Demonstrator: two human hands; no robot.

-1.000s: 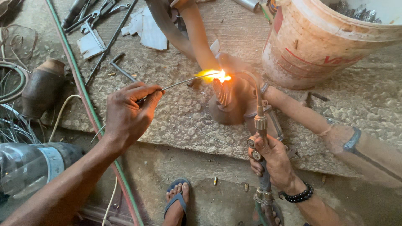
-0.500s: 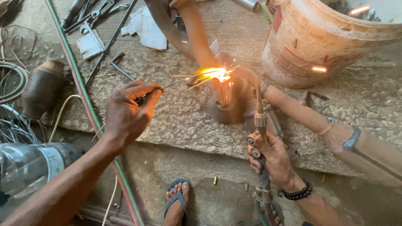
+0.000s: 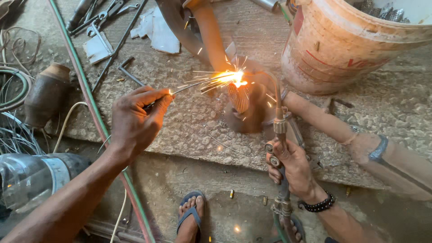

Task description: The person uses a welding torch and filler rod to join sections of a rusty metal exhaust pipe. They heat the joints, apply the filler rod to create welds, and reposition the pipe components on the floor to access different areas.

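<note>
Orange sparks fly where the filler rod (image 3: 189,86) meets the flame at the pipe joint (image 3: 238,96) on the stone slab (image 3: 180,130). Left hand (image 3: 135,119) fingers pinch the rod. Right hand (image 3: 292,164) is wrapped tight around the torch (image 3: 280,130).

Surface: rough grey concrete slab (image 3: 180,121), its edge dropping to a lower dusty floor (image 3: 225,211) near.
Far right: large stained plastic bucket (image 3: 355,45).
Left: green hose (image 3: 85,90).
Light: daylight.
</note>
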